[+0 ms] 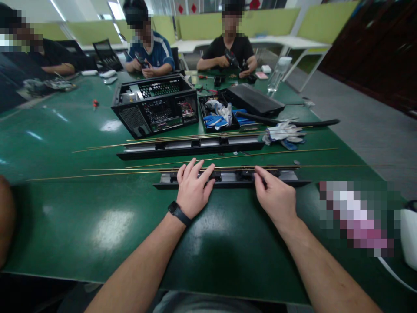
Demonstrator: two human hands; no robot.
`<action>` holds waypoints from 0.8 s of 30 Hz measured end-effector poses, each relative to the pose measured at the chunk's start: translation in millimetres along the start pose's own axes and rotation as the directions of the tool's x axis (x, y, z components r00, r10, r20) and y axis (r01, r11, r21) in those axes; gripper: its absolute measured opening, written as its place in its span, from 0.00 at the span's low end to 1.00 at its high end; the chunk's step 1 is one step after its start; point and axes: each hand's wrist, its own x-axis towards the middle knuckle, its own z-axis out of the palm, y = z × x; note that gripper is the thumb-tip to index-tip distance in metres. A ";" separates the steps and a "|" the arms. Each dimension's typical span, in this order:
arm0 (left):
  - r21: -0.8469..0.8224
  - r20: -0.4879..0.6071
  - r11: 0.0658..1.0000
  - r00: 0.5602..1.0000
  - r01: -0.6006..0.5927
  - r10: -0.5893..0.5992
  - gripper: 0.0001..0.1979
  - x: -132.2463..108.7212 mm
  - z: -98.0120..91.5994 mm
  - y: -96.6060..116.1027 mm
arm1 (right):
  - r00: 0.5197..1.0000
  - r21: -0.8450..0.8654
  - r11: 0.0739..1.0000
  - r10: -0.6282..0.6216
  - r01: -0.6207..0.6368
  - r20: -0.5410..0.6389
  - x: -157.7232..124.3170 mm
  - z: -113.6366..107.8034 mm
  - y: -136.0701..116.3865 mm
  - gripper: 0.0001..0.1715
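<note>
A long black rail with a silver inner face (234, 178) lies across the green table (97, 226) just in front of me. My left hand (193, 187), with a black watch on the wrist, rests flat on the rail with its fingers spread over several thin brass rods (130, 169). My right hand (275, 195) is curled on the rail further right, fingertips pinching its top edge by the rods. A second, longer black rail (192, 148) lies parallel behind it.
An open black computer case (156, 104) stands behind the rails. Beside it are a black tray with blue and white gloves (218, 115), a black panel (256, 100) and loose gloves (283, 132). Three people sit working at the far side. A clear bottle (276, 74) stands at right.
</note>
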 end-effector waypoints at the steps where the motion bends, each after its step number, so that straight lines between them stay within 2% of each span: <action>1: -0.001 0.001 1.000 1.000 0.002 -0.002 0.24 0.1 -0.1 0.1 | 1.000 -0.001 1.000 0.001 -0.001 -0.015 0.0 0.3 -0.3 0.22; 24: -0.006 0.016 1.000 1.000 0.019 -0.019 0.24 1.0 -2.0 2.9 | 0.998 0.019 0.998 0.055 -0.055 0.026 3.9 -4.8 -10.3 0.25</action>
